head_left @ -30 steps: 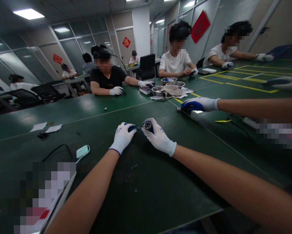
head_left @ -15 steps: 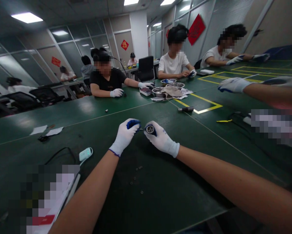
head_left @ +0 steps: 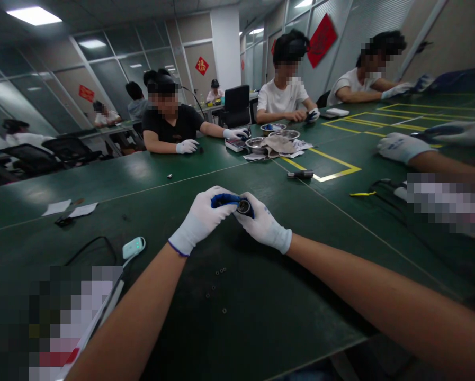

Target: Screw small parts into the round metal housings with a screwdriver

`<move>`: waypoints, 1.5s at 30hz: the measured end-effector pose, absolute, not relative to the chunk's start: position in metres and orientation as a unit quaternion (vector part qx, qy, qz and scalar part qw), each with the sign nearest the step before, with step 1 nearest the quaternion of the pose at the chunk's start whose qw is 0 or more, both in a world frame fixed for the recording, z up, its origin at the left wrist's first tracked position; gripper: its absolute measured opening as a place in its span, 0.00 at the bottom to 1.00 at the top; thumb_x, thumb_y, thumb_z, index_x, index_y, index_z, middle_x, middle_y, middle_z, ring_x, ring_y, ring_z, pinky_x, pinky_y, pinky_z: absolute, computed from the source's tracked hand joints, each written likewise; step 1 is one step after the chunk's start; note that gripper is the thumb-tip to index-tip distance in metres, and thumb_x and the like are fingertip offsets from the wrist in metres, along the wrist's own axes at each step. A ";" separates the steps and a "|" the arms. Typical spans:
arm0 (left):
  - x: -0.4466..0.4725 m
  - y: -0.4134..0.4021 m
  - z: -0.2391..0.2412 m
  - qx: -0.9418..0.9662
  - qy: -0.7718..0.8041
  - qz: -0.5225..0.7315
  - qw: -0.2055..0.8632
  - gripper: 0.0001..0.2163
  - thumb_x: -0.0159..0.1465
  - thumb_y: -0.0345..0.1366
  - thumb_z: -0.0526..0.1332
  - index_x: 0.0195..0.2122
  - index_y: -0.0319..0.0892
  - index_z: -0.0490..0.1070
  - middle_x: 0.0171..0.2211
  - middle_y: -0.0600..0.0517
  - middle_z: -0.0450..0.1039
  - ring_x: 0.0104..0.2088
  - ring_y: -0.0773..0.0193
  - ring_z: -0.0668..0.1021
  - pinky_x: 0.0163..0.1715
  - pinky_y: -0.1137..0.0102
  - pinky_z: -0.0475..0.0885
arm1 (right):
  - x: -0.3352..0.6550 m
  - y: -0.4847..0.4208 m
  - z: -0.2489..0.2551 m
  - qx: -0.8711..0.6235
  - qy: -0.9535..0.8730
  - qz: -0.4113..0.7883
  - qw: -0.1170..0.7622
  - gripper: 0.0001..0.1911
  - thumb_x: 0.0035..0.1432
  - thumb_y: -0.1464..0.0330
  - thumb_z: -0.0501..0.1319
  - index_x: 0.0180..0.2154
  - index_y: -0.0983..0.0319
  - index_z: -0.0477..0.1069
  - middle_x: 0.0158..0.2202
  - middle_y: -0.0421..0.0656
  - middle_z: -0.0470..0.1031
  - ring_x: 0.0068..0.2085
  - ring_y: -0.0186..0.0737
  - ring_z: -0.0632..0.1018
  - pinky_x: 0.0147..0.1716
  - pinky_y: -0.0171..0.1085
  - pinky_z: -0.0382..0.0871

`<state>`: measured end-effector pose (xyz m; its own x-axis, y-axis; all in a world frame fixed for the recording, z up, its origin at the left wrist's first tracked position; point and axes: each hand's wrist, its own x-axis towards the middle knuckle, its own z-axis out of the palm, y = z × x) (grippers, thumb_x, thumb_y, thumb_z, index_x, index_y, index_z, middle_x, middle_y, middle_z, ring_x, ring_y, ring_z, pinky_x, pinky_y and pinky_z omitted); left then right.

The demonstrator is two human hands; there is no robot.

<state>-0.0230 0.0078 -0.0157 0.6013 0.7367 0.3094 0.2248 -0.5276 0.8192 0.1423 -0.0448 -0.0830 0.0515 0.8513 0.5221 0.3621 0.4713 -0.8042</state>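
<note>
My right hand, in a white glove with blue palm, is closed round a black cylinder. Its round, metal-rimmed open end faces me. My left hand, gloved alike, has its thumb and fingers pinched together at the left edge of that end. The fingertips hide whatever small piece they hold. Both hands are just above the green table. Several small metal rings lie on the table below them, nearer to me.
Another dark cylinder with a metal end lies beyond my hands, near yellow tape. Metal bowls and a cloth sit farther back. Left are a white device with a cable and papers. Co-workers' gloved hands are at the right.
My left hand has moved right, bringing a small metal piece from beside the cylinder to its open end. My right hand stays round the cylinder. The co-worker's hand at right has shifted.
</note>
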 end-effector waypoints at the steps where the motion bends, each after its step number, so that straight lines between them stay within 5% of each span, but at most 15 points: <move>1: -0.023 0.005 -0.014 0.821 0.295 0.330 0.362 0.08 0.60 0.34 0.69 0.40 0.40 0.81 0.43 0.48 0.78 0.44 0.57 0.81 0.52 0.58 0.76 | 0.143 -0.045 -0.083 -0.463 -0.655 0.221 0.555 0.08 0.59 0.62 0.61 0.36 0.57 0.63 0.30 0.38 0.69 0.30 0.39 0.70 0.31 0.39 0.66; 11: -0.014 -0.007 -0.005 0.887 0.323 0.249 0.217 0.03 0.61 0.34 0.69 0.31 0.42 0.82 0.38 0.50 0.72 0.38 0.60 0.77 0.40 0.64 0.75 | 0.142 -0.046 -0.088 -0.458 -0.684 0.208 0.528 0.08 0.56 0.67 0.60 0.38 0.58 0.63 0.33 0.39 0.70 0.34 0.40 0.71 0.35 0.40 0.67; 18: -0.010 -0.015 -0.008 0.874 0.380 0.249 0.169 0.02 0.61 0.33 0.69 0.31 0.42 0.81 0.37 0.49 0.73 0.39 0.57 0.78 0.44 0.60 0.76 | 0.143 -0.043 -0.092 -0.456 -0.688 0.201 0.528 0.08 0.55 0.67 0.60 0.37 0.57 0.62 0.32 0.39 0.68 0.32 0.39 0.70 0.34 0.40 0.66; 29: -0.011 0.007 -0.036 0.736 0.332 0.461 0.369 0.06 0.60 0.30 0.64 0.39 0.41 0.74 0.40 0.48 0.79 0.43 0.57 0.80 0.49 0.59 0.77 | 0.140 -0.043 -0.091 -0.453 -0.657 0.189 0.572 0.09 0.64 0.63 0.61 0.42 0.58 0.63 0.37 0.42 0.72 0.35 0.42 0.74 0.36 0.43 0.72; 34: -0.016 -0.001 -0.049 0.794 0.264 0.476 0.270 0.13 0.60 0.34 0.66 0.48 0.42 0.75 0.45 0.46 0.76 0.48 0.55 0.80 0.52 0.58 0.76 | 0.143 -0.037 -0.100 -0.451 -0.636 0.159 0.606 0.24 0.62 0.65 0.62 0.58 0.59 0.61 0.47 0.48 0.74 0.44 0.47 0.78 0.46 0.48 0.76; 38: -0.011 -0.002 -0.056 0.817 0.272 0.413 0.295 0.20 0.55 0.34 0.72 0.50 0.44 0.76 0.48 0.47 0.73 0.49 0.53 0.80 0.54 0.56 0.76 | 0.142 -0.036 -0.103 -0.424 -0.663 0.140 0.601 0.43 0.60 0.69 0.63 0.72 0.57 0.47 0.59 0.53 0.71 0.55 0.51 0.77 0.59 0.54 0.73; 45: -0.009 0.009 -0.062 0.734 0.284 0.487 0.378 0.14 0.63 0.40 0.68 0.48 0.42 0.75 0.47 0.45 0.79 0.49 0.54 0.81 0.55 0.57 0.76 | 0.145 -0.031 -0.107 -0.459 -0.651 0.169 0.581 0.43 0.62 0.70 0.61 0.73 0.59 0.47 0.52 0.51 0.73 0.50 0.49 0.78 0.57 0.55 0.74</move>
<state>-0.0089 0.0088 -0.0617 0.3633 0.7860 0.5002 0.0489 -0.5522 0.8323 0.1455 -0.0307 -0.1065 0.0951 0.7937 0.6008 0.4002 0.5221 -0.7531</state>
